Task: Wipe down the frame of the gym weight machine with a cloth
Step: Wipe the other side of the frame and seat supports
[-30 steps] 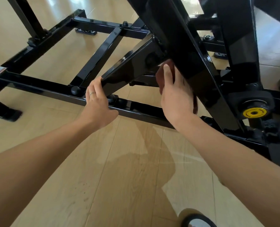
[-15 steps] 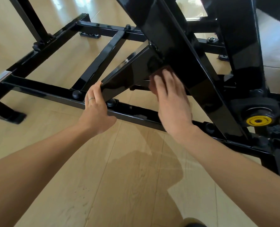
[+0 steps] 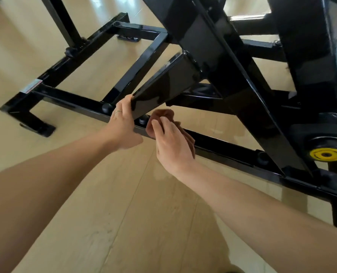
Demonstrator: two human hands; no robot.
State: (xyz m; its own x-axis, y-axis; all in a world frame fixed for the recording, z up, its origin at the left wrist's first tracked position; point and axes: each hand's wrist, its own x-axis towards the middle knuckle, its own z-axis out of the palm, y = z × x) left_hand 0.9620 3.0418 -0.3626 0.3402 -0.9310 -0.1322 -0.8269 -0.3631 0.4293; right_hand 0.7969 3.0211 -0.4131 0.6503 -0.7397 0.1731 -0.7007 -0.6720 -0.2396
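Now: brown cloth (image 3: 168,115) bunched under right hand (image 3: 172,143); fingers curled over it, thumb side hidden. Cloth pressed against low black frame (image 3: 232,148) rail, just beside bolt (image 3: 143,120) left of fingertips. Left hand (image 3: 123,126) wrapped round lower end of slanted brace (image 3: 163,89); ring (image 3: 118,111) worn on one finger. Yellow cap (image 3: 326,154) well right of both hands. Wood floor (image 3: 124,223) beneath.
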